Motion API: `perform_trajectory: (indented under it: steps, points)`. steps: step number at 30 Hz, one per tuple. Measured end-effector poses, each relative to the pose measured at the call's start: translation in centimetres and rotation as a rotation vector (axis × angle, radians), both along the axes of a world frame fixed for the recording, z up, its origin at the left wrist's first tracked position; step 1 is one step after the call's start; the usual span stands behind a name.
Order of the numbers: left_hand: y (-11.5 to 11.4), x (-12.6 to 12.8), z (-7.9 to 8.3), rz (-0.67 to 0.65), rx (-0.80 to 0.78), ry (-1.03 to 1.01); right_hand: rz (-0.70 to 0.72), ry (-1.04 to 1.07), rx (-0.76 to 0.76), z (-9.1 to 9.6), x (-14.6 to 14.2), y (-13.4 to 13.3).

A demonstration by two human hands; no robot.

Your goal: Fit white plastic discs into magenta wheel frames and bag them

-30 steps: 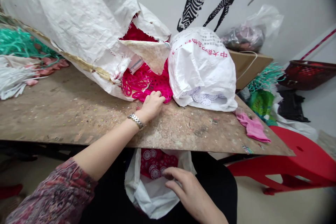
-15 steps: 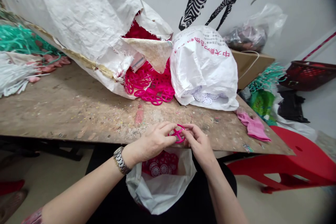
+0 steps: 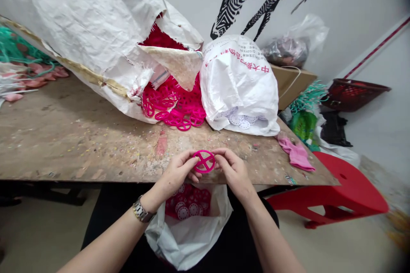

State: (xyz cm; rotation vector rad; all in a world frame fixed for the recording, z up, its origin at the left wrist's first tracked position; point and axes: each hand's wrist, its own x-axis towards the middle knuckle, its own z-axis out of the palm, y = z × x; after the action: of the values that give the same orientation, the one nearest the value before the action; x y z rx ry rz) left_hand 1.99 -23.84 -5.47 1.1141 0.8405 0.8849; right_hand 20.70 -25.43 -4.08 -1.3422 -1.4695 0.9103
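Note:
Both hands pinch one pink plastic wheel with crossed spokes, held over the near edge of the worn wooden table. My left hand, with a metal watch at the wrist, grips its left rim. My right hand grips its right rim. Below the hands, on my lap, an open white bag holds pink wheels fitted with white discs. A pile of loose pink wheels spills from a torn white sack further back on the table.
A white printed bag with white discs at its mouth stands right of the pink pile. A pink cloth lies near the table's right edge. A red plastic stool stands right. Green and pink bits lie far left.
My left hand left the pink pile with a wheel and came back to the table's near edge. My right hand rose from the lap bag to meet it, and both now hold the wheel.

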Motion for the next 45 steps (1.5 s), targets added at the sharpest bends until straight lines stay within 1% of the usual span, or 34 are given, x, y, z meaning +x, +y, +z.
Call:
perform_trajectory:
  steps: [1,3,4,5,6,8,10,12,15,19,27,33,36,41,45]
  points:
    - [0.1,0.0,0.0,0.024,-0.022,-0.007,-0.032,-0.076,0.032,0.1,0.9,0.9]
    - [0.3,0.1,-0.1,0.057,-0.067,-0.022,-0.157,-0.288,0.075,0.3,3.0,3.3]
    - [0.4,0.1,-0.1,0.070,-0.086,-0.028,-0.247,-0.448,0.071,0.5,4.2,4.7]
    - [0.4,0.1,-0.2,0.084,-0.097,-0.033,-0.341,-0.612,0.020,0.6,5.4,6.3]
    - [0.4,0.2,-0.2,0.097,-0.102,-0.037,-0.392,-0.668,-0.016,0.7,6.6,7.8]
    - [0.4,0.2,-0.3,0.114,-0.100,-0.043,-0.471,-0.734,-0.091,0.9,8.6,10.8]
    - [0.3,0.2,-0.3,0.122,-0.098,-0.045,-0.529,-0.780,-0.177,0.9,9.8,13.4]
    - [0.4,0.2,-0.3,0.127,-0.107,-0.046,-0.562,-0.812,-0.244,0.7,10.3,15.4]
    - [0.5,0.2,-0.2,0.140,-0.141,-0.059,-0.577,-0.839,-0.295,0.3,10.0,17.2]
    - [0.6,0.3,-0.3,0.159,-0.167,-0.088,-0.582,-0.854,-0.316,-0.1,9.6,18.0]
    - [0.5,0.1,-0.2,0.147,-0.145,-0.109,-0.573,-0.839,-0.291,-0.5,11.1,18.1]
    - [0.5,0.2,-0.5,0.151,-0.123,-0.094,-0.625,-0.871,-0.256,-0.5,9.8,19.4]
    - [0.5,0.2,-0.7,0.142,-0.110,-0.094,-0.642,-0.896,-0.227,-0.7,9.3,19.6]
    - [0.6,0.1,-0.8,0.128,-0.111,-0.112,-0.606,-0.927,-0.145,-1.1,10.1,18.5]
    - [0.7,0.0,-0.6,0.132,-0.137,-0.123,-0.564,-0.930,-0.030,-1.0,11.3,16.9]
